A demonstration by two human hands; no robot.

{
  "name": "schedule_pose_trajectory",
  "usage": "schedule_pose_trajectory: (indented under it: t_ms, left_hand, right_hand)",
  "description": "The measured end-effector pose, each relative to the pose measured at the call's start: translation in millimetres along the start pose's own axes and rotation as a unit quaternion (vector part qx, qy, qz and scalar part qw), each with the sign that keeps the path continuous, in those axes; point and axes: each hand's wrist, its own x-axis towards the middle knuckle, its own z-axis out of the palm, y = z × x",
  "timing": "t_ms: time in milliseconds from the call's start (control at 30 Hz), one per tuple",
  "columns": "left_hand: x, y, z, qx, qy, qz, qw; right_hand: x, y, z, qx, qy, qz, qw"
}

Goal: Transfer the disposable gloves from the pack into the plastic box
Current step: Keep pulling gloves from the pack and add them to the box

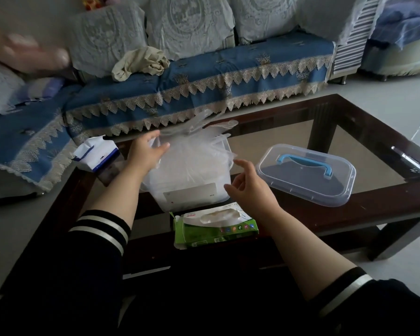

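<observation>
While a loose heap of clear disposable gloves [194, 141] bulged above the rim of the plastic box [189, 187], the person's left hand [146, 151] pressed on the box's far-left side, fingers pinching a fold, seemingly to tuck it down. Her right hand [250, 183] hovered just right of the box, fingers spread, touching nothing. Nearer than the box lay the green glove pack [216, 229]; right of it sat the lid [305, 173], presumably set aside for filling.
</observation>
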Motion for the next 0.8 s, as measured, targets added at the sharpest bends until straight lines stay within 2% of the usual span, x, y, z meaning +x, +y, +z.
schedule_pose_trajectory:
  t_ms: [100,267,367,467,567,634,700,767,800]
  left_hand:
    - [-2,-6,4,0.059,-0.029,-0.029,0.997]
    - [0,-13,5,0.201,-0.036,-0.006,0.979]
    - [0,-15,4,0.255,-0.043,-0.005,0.966]
    - [-1,-18,3,0.293,-0.032,-0.001,0.956]
    - [-5,-21,-3,0.341,-0.032,-0.037,0.939]
    - [-10,-22,-5,0.348,-0.005,-0.048,0.936]
    - [-20,-21,-5,0.318,0.081,0.02,0.945]
    - [-39,-13,0,0.221,0.166,0.169,0.946]
    - [-54,-8,2,0.164,0.178,0.247,0.938]
  right_hand:
    - [-1,-2,2,-0.011,-0.032,-0.001,0.999]
    - [-5,-6,4,-0.041,-0.065,0.005,0.997]
    - [-6,-4,7,-0.063,-0.116,-0.013,0.991]
    - [-6,2,11,-0.093,-0.169,-0.03,0.981]
    - [-6,3,14,-0.128,-0.211,-0.017,0.969]
    - [-6,3,15,-0.144,-0.236,-0.012,0.961]
    - [-6,2,16,-0.159,-0.254,-0.012,0.954]
    - [-6,2,17,-0.176,-0.256,-0.008,0.95]
    - [-7,2,18,-0.184,-0.251,-0.007,0.95]
